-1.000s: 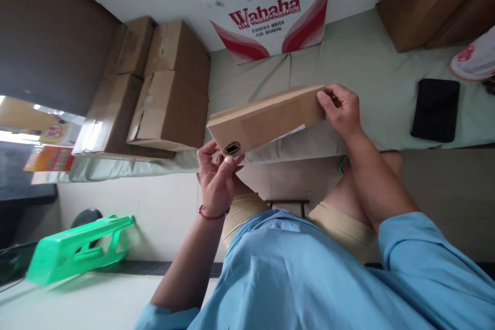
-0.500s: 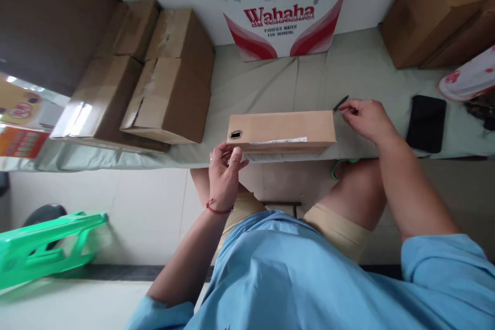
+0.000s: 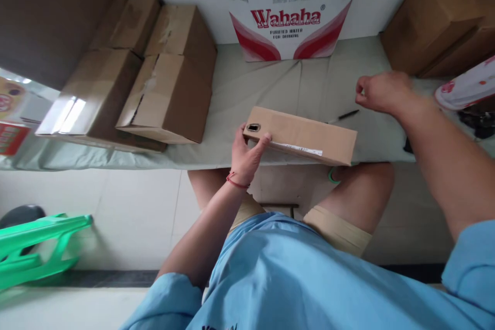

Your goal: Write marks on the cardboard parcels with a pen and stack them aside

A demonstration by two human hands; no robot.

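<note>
The left hand (image 3: pixel 246 159) clasps a box (image 3: pixel 305 131) at its left end. Probably light and stiff, it suits end grips. The right hand (image 3: pixel 381 93) curls closed, apparently empty.

Pen (image 3: pixel 348 114): is released onto the cloth (image 3: pixel 232 90).
Right hand (image 3: pixel 382 93): is withdrawn from the pen.
Narrow carton (image 3: pixel 303 131): is turned aslant.
Left hand (image 3: pixel 247 154): is now closed round one end.

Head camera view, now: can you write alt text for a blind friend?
A person's left hand holds a cardboard box by one end at the edge of a covered table. The curled right hand is near a black pen-like object; a water carton stands behind.
</note>
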